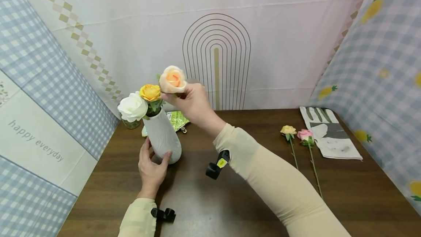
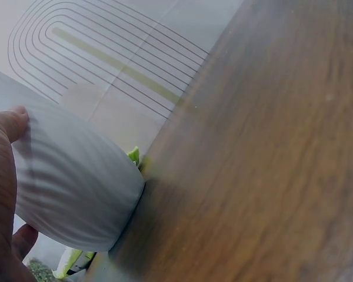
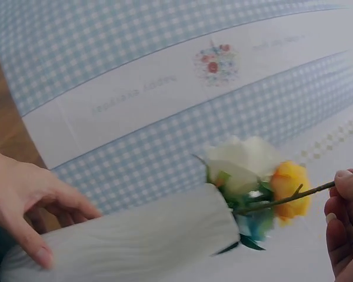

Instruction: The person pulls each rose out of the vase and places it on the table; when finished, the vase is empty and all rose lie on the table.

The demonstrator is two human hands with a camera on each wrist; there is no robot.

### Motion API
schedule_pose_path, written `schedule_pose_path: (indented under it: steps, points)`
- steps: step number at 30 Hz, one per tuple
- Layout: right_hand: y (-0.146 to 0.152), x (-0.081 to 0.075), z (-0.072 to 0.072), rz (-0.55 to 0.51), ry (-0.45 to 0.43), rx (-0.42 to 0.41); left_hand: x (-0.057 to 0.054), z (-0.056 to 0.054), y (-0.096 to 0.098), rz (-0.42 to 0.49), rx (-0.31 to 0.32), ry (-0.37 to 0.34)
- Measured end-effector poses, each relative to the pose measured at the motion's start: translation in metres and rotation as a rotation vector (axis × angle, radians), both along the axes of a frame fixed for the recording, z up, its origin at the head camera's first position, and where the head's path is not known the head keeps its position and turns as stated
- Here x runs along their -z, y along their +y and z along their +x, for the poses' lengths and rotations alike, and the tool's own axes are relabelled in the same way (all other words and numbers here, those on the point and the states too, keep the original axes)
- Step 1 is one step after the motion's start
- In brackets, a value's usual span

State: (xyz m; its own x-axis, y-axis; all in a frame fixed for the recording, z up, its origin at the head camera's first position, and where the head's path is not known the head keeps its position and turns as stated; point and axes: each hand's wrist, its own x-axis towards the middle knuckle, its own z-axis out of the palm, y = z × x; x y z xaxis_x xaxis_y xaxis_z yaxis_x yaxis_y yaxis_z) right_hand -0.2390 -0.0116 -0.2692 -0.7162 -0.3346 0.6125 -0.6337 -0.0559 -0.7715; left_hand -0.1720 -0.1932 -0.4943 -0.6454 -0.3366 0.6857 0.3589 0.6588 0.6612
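Observation:
A ribbed white vase (image 1: pixel 162 132) stands on the brown table, with a white rose (image 1: pixel 132 107) and a yellow rose (image 1: pixel 150 93) in its mouth. My left hand (image 1: pixel 152 169) holds the vase low down, thumb on one side and fingers on the other. Above the mouth, my right hand (image 1: pixel 194 103) pinches the stem of a peach rose (image 1: pixel 173 79). In the right wrist view that thin stem (image 3: pixel 282 200) runs from the fingertips past the yellow bloom to the vase's rim; its lower end is hidden there.
A pale yellow rose (image 1: pixel 288 130) and a pink rose (image 1: pixel 305 134) lie at the right, beside a folded printed cloth (image 1: pixel 332 134). Behind the vase are a green packet (image 1: pixel 177 120) and a small glass jar (image 1: pixel 131 123). Fabric hangings (image 1: pixel 279 46) enclose the table.

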Motion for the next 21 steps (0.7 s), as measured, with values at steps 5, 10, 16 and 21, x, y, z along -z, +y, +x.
schedule_pose_path:
  steps: [5,10,16,21]
  points:
    - [0.018,-0.005,-0.006,-0.175,-0.002,-0.084,0.0,-0.001,0.0,0.003,0.006,0.012]
    - [0.042,-0.009,-0.011,-0.299,-0.023,-0.075,0.0,0.0,-0.002,0.013,0.012,0.02]
    - [0.086,-0.01,-0.017,-0.383,-0.104,-0.019,0.0,0.0,-0.003,0.015,0.023,0.025]
    - [0.138,0.0,-0.019,-0.485,-0.202,-0.037,0.001,-0.002,0.0,0.019,0.027,0.013]
